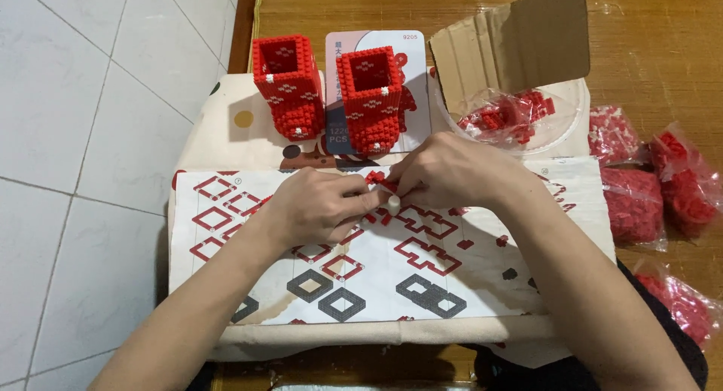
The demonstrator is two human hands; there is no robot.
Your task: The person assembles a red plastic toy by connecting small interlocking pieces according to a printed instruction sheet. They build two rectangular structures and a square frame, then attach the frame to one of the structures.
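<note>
My left hand (316,207) and my right hand (444,170) meet over a printed instruction sheet (376,263) with red and grey block diagrams. Between the fingertips of both hands sits a small cluster of red mini bricks (379,180), pinched from both sides. Two hollow square towers built of red bricks with white specks stand behind the hands, one to the left (288,86) and one to the right (370,97).
A clear round bowl (572,105) with a bag of red bricks sits at the back right, beside a torn cardboard box flap (520,41). Several sealed bags of red bricks (640,188) lie on the wooden floor at right. White tiles lie at left.
</note>
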